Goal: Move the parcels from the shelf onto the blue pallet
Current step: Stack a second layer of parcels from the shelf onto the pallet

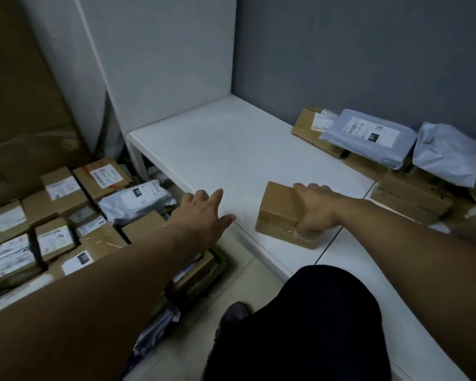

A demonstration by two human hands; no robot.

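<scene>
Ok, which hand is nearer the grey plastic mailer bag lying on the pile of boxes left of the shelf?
Left. The left hand is spread just right of the grey mailer bag; the right hand is farther right, gripping a brown cardboard box.

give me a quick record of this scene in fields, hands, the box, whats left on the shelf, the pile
right hand: grips the brown box on the white shelf
left hand: open, fingers straight, holds nothing, over the shelf's front edge
left on shelf: grey mailers and boxes at the back right
parcel pile: on the left, below the shelf
blue pallet: not visible
</scene>
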